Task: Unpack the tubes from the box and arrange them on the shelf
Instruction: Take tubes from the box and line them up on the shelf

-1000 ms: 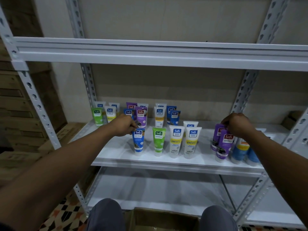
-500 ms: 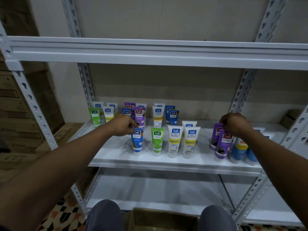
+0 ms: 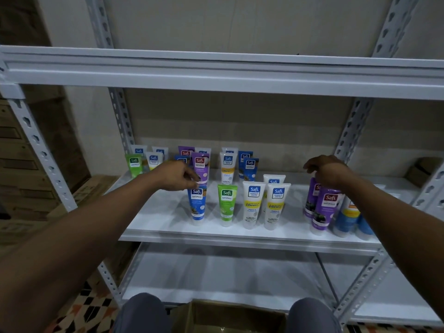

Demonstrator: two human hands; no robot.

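Box [image 3: 230, 318] sits low by the knees. Tubes [image 3: 252, 205] stand cap-down on the shelf [image 3: 168, 224] above it. They look light and squishy and may tip, so pinch the flat top edge. They are blue, green, white and purple. Left hand [image 3: 177, 175] and right hand [image 3: 329, 171] hang just over the front ones, fingers loose, holding nothing. More stand behind.

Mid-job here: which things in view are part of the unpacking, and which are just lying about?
Job: tubes, shelf, box between the knees.
Lying about: small carton far right, wooden crates at left, flat carton below them.
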